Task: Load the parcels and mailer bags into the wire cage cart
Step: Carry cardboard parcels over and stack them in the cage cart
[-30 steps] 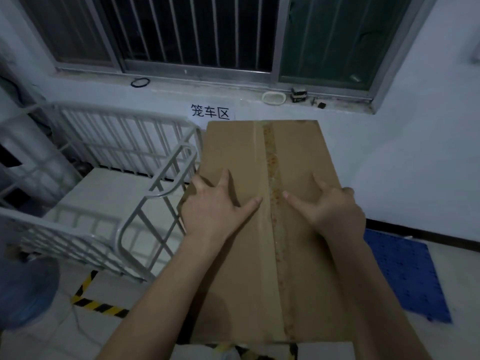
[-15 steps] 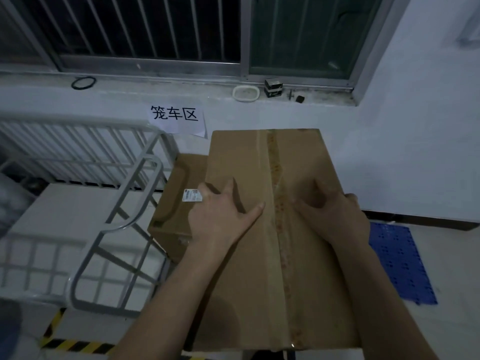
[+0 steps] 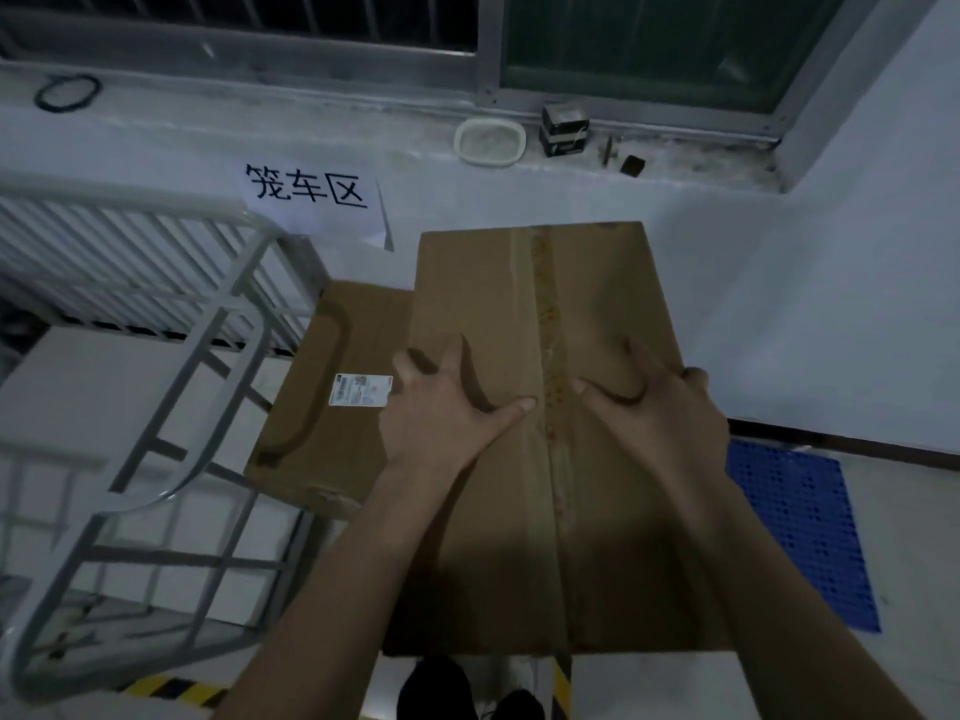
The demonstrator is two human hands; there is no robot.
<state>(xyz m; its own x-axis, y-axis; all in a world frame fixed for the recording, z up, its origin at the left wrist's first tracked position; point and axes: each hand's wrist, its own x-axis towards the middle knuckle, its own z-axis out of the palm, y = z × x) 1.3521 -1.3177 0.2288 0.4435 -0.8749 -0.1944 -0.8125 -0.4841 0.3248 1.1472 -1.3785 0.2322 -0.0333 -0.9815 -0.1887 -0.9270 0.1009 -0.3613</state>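
Note:
A large brown cardboard parcel (image 3: 597, 283) with a taped centre seam fills the middle of the head view. My left hand (image 3: 447, 413) lies palm down on its top, fingers spread, left of the seam. My right hand (image 3: 660, 418) lies flat right of the seam, its outer fingers reaching the parcel's right edge. A smaller brown parcel (image 3: 332, 444) with a white label (image 3: 361, 390) sits lower, just left of the large one and partly under it. The white wire cage cart (image 3: 208, 356) stands to the left, its open side rail touching the small parcel.
A paper sign (image 3: 306, 192) hangs on the white wall behind the cart. A blue perforated mat (image 3: 800, 522) lies on the floor at the right. Yellow-black tape (image 3: 171, 688) marks the floor near my shoes (image 3: 436, 688). A white dish (image 3: 490, 141) sits on the window sill.
The view has swung down and to the right of the cart. The smaller labelled parcel has come into sight left of the large one. Both hands stay flat on the large parcel's top.

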